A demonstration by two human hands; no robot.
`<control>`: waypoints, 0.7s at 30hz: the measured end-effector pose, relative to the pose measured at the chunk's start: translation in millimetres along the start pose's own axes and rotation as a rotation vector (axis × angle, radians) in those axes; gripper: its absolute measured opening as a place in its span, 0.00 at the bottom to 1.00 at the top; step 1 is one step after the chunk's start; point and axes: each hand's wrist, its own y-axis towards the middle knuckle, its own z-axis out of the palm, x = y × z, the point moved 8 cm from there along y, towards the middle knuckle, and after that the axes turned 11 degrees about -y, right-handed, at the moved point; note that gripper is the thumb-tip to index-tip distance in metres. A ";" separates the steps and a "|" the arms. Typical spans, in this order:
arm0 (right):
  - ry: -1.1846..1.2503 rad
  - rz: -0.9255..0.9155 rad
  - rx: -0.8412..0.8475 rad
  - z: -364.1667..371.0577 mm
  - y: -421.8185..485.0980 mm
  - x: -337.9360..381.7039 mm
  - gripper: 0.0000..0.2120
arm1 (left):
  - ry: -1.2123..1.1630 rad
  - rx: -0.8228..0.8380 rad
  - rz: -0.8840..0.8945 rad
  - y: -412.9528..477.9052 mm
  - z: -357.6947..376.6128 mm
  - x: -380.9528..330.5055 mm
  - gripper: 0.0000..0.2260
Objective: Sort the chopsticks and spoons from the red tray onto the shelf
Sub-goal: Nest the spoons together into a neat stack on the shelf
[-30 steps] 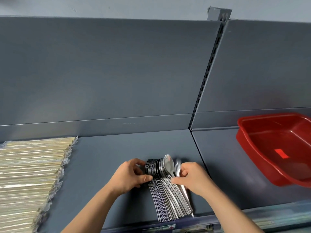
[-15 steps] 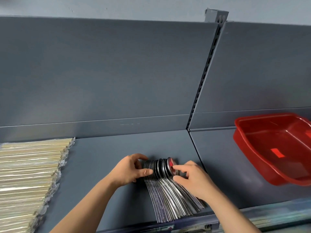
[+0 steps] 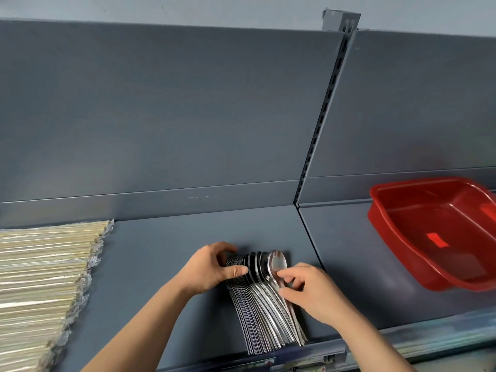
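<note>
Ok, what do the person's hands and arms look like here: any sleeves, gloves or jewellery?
Both are bare. The left hand and right hand wear no gloves, and no ring, watch or bracelet shows. The left forearm and right forearm show no sleeve.

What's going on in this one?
A person is lining up a row of spoons on the shelf. The left hand grips the bowl end of the row, while the right hand pinches the end spoon against it. Wrapped chopsticks lie stacked on the left. The tray on the right shows nothing inside.
</note>
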 end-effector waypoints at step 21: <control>-0.029 -0.052 -0.116 -5.3 -0.2 -6.8 0.09 | -0.024 -0.035 0.003 -10.6 -7.1 6.4 0.19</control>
